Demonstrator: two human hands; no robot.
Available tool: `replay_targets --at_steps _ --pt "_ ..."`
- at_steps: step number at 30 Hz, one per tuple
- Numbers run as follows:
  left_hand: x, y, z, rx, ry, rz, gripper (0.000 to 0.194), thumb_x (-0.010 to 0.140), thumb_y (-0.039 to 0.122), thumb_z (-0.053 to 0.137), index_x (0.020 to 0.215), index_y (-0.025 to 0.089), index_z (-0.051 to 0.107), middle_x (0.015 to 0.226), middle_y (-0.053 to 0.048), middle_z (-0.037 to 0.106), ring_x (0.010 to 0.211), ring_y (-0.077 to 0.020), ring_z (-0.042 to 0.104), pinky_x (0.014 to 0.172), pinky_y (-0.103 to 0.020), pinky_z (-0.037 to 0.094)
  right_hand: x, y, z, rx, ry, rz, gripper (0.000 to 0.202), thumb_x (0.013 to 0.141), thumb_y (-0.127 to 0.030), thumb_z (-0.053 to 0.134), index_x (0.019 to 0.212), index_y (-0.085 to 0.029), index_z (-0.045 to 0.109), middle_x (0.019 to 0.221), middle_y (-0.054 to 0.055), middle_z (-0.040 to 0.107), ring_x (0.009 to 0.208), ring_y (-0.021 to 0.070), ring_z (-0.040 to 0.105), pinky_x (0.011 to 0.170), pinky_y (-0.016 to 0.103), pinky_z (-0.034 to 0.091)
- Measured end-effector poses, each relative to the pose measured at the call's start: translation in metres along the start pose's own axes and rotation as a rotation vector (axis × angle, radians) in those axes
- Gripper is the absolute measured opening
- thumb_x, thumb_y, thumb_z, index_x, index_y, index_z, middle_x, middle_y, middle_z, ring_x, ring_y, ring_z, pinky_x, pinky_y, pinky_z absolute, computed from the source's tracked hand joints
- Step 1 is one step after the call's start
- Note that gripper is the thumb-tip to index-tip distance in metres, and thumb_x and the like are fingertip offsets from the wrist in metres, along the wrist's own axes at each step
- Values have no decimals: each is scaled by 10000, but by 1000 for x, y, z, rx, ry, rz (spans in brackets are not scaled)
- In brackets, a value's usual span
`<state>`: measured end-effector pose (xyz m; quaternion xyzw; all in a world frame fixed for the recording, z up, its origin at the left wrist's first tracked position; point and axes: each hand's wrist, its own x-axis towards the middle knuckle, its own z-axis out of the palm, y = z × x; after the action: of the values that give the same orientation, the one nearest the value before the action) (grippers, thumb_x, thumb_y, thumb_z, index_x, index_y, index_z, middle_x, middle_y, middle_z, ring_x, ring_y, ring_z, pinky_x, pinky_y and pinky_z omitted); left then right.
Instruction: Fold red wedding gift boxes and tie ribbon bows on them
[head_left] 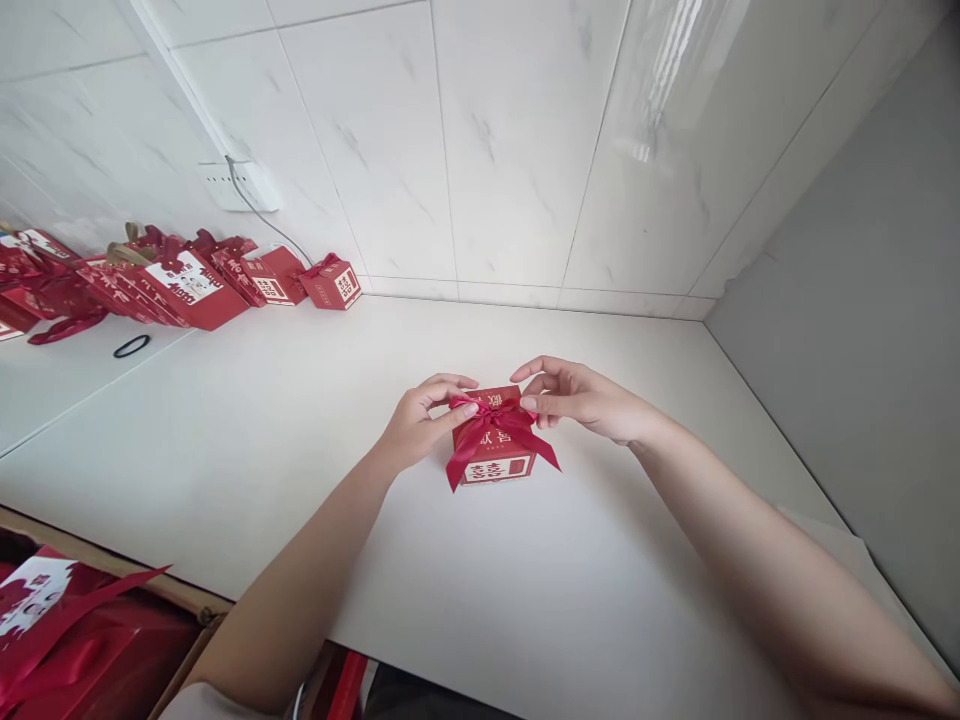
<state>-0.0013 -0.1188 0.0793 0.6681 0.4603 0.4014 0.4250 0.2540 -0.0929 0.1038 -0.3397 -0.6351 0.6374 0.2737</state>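
A small red gift box [495, 468] with white panels and gold lettering stands on the white table in front of me. A dark red ribbon is tied on its top in a bow [491, 415], with two tails hanging down the near side. My left hand [427, 415] is at the box's left, its thumb on the left loop and its fingers behind. At the right, my right hand [566, 395] pinches the right loop between thumb and fingers, the index finger raised. The fingertips behind the loops are partly hidden.
Red gift boxes [334, 285] and gift bags [202, 290] line the wall at the back left. Near them lies a black ring-shaped band [132, 346]. A carton [217, 605] with red ribboned packages is at the lower left. A grey panel [847, 270] borders the right.
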Motion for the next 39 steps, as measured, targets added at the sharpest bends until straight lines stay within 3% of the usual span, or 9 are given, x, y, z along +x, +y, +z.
replay_targets --at_steps 4,11,16,20,25,29,33,36,39 --pt "-3 6 1 -103 -62 -54 242 853 403 658 802 172 608 1182 -73 635 1042 -221 610 890 -360 483 3 0 1 190 7 19 362 748 -332 805 1024 -202 611 766 -30 583 579 69 499 539 222 356" --pt "0 5 0 -166 -76 -90 252 870 347 635 732 157 544 1126 -61 640 1021 -198 603 879 -327 468 8 2 3 454 46 88 265 759 -296 799 953 -197 647 723 -48 569 551 51 516 549 203 402" --pt "0 3 0 -205 -110 -27 110 857 260 625 895 194 545 1101 -47 641 1024 -193 605 863 -331 480 8 4 5 422 33 72 275 802 -296 757 1046 -213 660 905 6 662 668 86 626 583 205 437" --pt "1 1 -4 -145 -141 78 228 865 231 589 1092 214 575 1149 -67 628 1130 -217 575 955 -364 452 6 1 6 317 26 86 317 828 -294 724 1126 -224 643 1060 51 681 811 135 678 622 218 452" --pt "0 4 -9 -12 -203 151 136 895 251 586 1014 203 630 1120 -70 638 1064 -204 603 958 -368 460 4 -3 5 282 11 90 341 807 -321 746 1108 -213 628 868 13 682 705 103 631 590 216 413" --pt "-1 7 -6 72 -113 106 117 865 285 650 943 199 643 1071 -58 659 1016 -186 621 936 -348 479 5 -2 5 171 -33 87 394 742 -327 806 1074 -200 638 802 -13 652 616 79 553 554 221 382" --pt "-1 7 -2 86 -32 54 148 821 328 706 873 194 673 1045 -61 677 981 -193 632 900 -348 501 6 2 6 144 -66 84 298 775 -317 782 1009 -172 670 700 -21 625 592 73 536 530 199 382" --pt "-2 7 -4 57 -48 18 158 806 354 722 834 199 716 1058 -68 690 1003 -214 636 894 -356 504 4 0 7 249 -144 81 241 835 -327 721 1016 -175 675 755 16 687 559 75 565 469 186 353" --pt "-3 10 -6 -49 -154 -33 176 837 370 687 849 198 721 1110 -73 689 1035 -230 637 898 -367 505 0 -3 7 307 -196 56 269 888 -355 652 1118 -215 653 953 62 732 530 83 609 404 186 307"
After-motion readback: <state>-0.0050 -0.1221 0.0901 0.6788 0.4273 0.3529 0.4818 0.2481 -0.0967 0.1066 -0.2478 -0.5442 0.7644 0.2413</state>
